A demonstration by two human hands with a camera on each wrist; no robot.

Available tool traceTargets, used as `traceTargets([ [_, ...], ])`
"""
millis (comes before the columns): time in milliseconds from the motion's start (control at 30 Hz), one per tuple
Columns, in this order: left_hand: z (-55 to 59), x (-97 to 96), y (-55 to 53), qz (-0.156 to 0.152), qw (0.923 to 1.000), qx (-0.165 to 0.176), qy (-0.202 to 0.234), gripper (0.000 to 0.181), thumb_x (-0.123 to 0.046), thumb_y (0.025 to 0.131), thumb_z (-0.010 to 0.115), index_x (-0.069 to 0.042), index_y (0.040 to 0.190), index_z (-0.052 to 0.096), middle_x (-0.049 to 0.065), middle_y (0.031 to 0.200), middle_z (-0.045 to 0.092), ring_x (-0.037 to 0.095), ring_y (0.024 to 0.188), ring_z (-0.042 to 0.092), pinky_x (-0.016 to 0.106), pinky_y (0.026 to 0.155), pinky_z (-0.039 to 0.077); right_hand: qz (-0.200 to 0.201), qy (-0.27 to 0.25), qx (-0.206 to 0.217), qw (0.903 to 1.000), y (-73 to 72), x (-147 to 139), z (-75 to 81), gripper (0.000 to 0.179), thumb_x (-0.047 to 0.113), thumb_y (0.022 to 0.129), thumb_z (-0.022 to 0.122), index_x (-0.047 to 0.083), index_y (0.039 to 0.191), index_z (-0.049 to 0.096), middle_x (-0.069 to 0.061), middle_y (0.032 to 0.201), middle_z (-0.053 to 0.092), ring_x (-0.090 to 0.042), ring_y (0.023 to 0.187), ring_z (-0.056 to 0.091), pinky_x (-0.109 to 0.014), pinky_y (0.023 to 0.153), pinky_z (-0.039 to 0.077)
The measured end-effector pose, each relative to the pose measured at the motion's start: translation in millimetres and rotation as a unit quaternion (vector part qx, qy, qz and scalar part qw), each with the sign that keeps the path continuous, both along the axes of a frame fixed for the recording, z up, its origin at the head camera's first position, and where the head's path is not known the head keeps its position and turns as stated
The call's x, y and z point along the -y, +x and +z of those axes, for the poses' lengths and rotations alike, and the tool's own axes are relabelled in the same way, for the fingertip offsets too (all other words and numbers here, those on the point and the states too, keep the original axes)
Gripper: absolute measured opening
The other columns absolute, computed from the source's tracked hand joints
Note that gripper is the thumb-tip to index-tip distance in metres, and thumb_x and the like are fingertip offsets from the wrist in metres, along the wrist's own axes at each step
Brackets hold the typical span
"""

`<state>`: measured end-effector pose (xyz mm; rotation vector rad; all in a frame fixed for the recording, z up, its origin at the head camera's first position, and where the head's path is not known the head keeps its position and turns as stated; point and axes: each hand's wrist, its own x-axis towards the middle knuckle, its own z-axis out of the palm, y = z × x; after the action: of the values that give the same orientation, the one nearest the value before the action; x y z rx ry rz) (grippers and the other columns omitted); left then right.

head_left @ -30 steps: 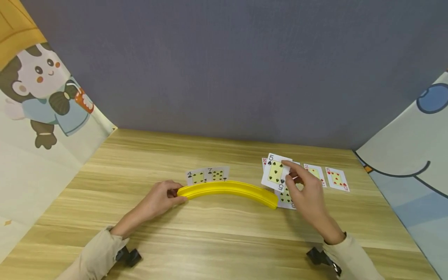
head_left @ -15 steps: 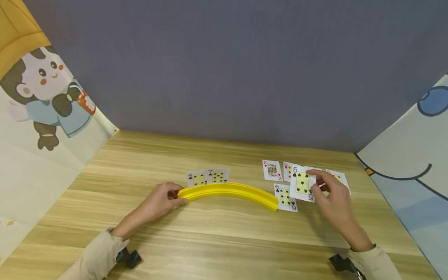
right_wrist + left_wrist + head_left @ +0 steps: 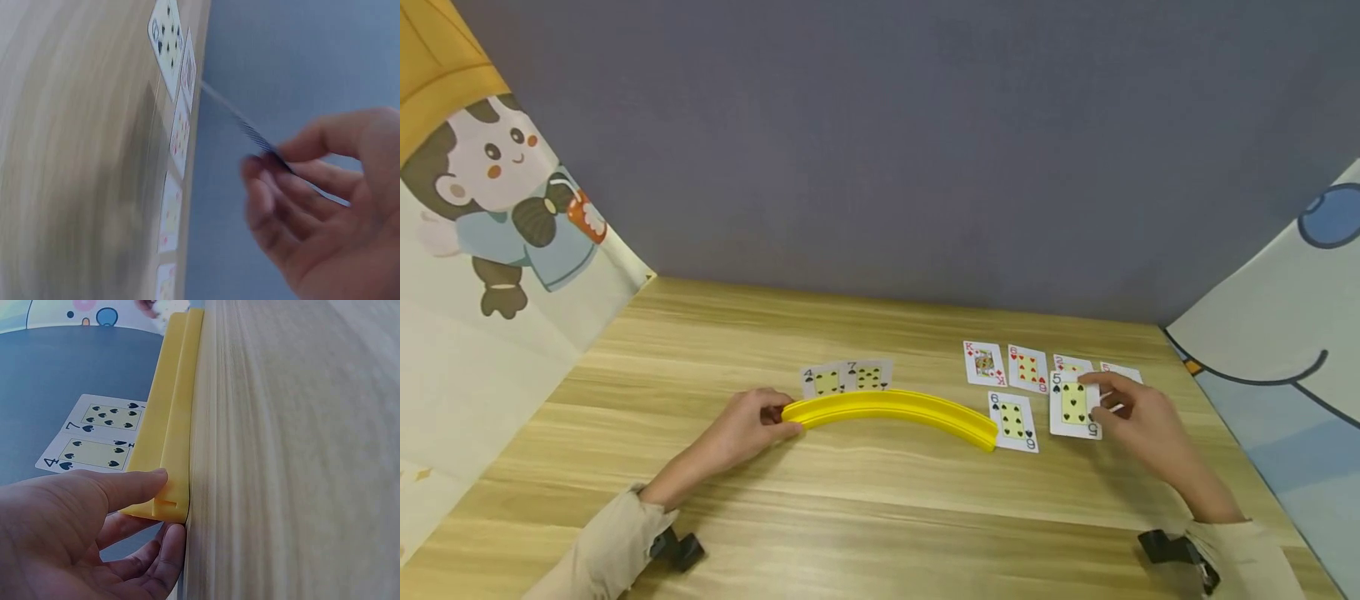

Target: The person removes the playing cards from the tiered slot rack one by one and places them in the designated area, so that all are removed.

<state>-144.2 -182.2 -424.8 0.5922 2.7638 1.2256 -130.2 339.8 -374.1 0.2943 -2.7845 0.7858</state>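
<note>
A curved yellow card holder (image 3: pixel 887 403) stands on the wooden table. My left hand (image 3: pixel 747 427) grips its left end, thumb on the near side, as the left wrist view also shows. Upright in the holder are the four of spades (image 3: pixel 827 382) and the seven of spades (image 3: pixel 868 376). My right hand (image 3: pixel 1150 425) pinches the five of spades (image 3: pixel 1072 405) by its right edge, between thumb and fingers. In the right wrist view that card (image 3: pixel 244 125) is seen nearly edge-on, raised off the table. The six of spades (image 3: pixel 1012 423) lies face up by the holder's right end.
Behind the held card lies a row of red cards: king of diamonds (image 3: pixel 983 364), six of hearts (image 3: pixel 1027 369), a two (image 3: pixel 1070 364) and a five (image 3: pixel 1122 372), the last two partly hidden. A grey panel (image 3: pixel 880 167) rises at the table's back edge, with printed panels at both sides.
My right hand has carried the five of spades rightward, from over the king and six to the right of the six of spades, and slightly lower. The left hand and holder stay put.
</note>
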Motion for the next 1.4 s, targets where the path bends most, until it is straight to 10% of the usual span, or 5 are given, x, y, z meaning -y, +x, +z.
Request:
traceTargets([
  [633, -0.9, 0.4, -1.4, 0.002, 1.0000, 0.003, 0.000, 0.022, -0.013, 0.085, 0.079, -0.004, 0.105, 0.075, 0.002, 0.092, 0.067, 0.013, 0.076, 0.058, 0.024, 0.066, 0.054, 0.068, 0.048, 0.181, 0.9800, -7.5, -17, -19.4, 0.053, 0.004, 0.082, 0.075, -0.005, 0.131, 0.058, -0.009, 0.087, 0.064, -0.014, 0.070, 0.056, -0.026, 0.052, 0.043],
  [1067, -2.0, 0.3, -1.6, 0.001, 1.0000, 0.001, -0.002, 0.022, -0.013, 0.085, 0.079, -0.005, 0.105, 0.075, 0.003, 0.092, 0.067, 0.013, 0.076, 0.058, 0.024, 0.066, 0.054, 0.107, 0.099, 0.130, 0.9807, -4.5, -15, -22.4, 0.056, 0.003, 0.074, 0.083, -0.004, 0.125, 0.064, -0.002, 0.077, 0.055, -0.012, 0.071, 0.040, -0.026, 0.059, 0.034],
  [1400, -1.2, 0.5, -1.7, 0.000, 1.0000, 0.006, 0.003, 0.023, -0.013, 0.085, 0.079, -0.004, 0.107, 0.074, 0.005, 0.095, 0.068, 0.013, 0.077, 0.058, 0.024, 0.066, 0.054, 0.116, 0.090, 0.147, 0.9783, -6.9, -13, -21.4, 0.055, 0.002, 0.072, 0.085, -0.006, 0.122, 0.065, -0.018, 0.100, 0.067, -0.023, 0.083, 0.064, -0.036, 0.067, 0.054],
])
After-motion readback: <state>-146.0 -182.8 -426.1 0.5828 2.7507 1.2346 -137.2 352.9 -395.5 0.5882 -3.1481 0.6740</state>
